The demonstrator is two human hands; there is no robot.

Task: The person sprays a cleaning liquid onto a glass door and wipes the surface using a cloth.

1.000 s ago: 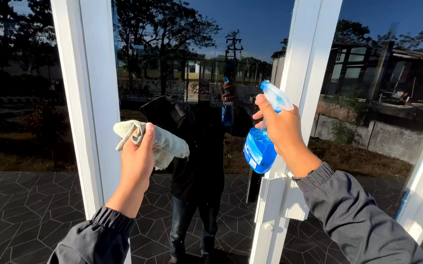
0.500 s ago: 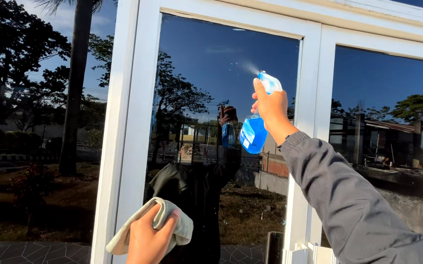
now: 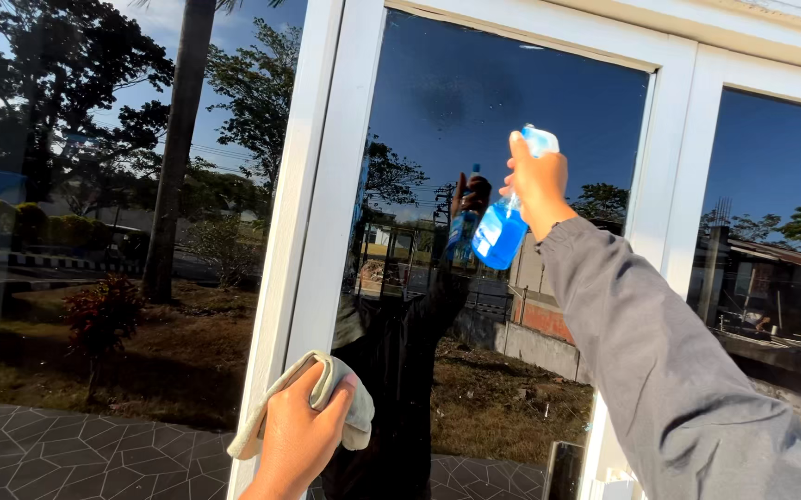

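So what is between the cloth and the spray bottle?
In the head view, only dark window glass lies between the cloth and the spray bottle.

Outside a building: white-framed window panes [image 3: 474,111] mirror trees, a yard and neighbouring houses.

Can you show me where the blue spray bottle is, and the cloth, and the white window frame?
Blue spray bottle [image 3: 498,233], head view, on its blue liquid-filled body.
Cloth [image 3: 334,373], head view, on the fold above the left hand's fingers.
White window frame [image 3: 322,185], head view, on the upright post.
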